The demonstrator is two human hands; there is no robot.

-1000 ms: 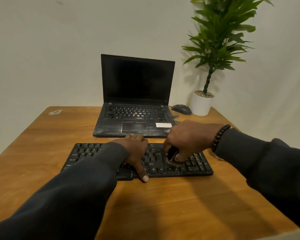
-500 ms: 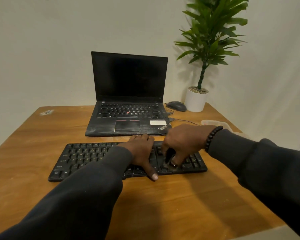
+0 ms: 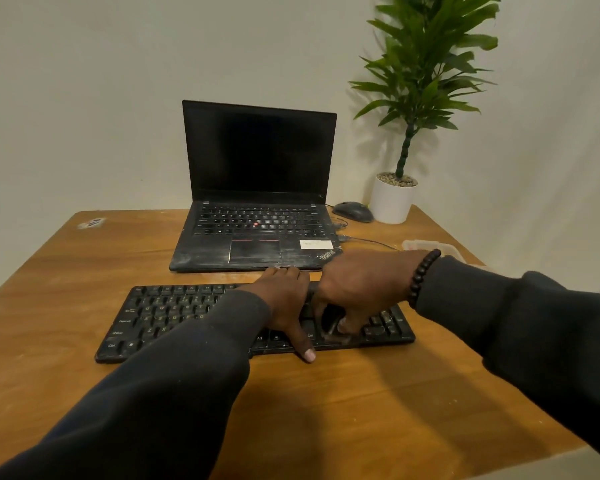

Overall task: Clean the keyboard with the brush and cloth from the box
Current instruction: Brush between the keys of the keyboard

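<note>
A dusty black keyboard lies across the wooden table in front of me. My left hand rests flat on its middle, fingers spread, thumb over the front edge. My right hand is closed on a small dark brush whose pale bristles touch the keys at the keyboard's right part. Most of the brush is hidden under my fingers. A clear plastic box shows behind my right wrist. No cloth is visible.
An open black laptop with a dark screen stands just behind the keyboard. A dark mouse and a potted plant in a white pot sit at the back right. A cable runs from the laptop's right side.
The view has shifted, so everything sits further left in frame. My right hand with the brush has stayed on the right keys with small movement; my left hand stays pressed on the keyboard.
</note>
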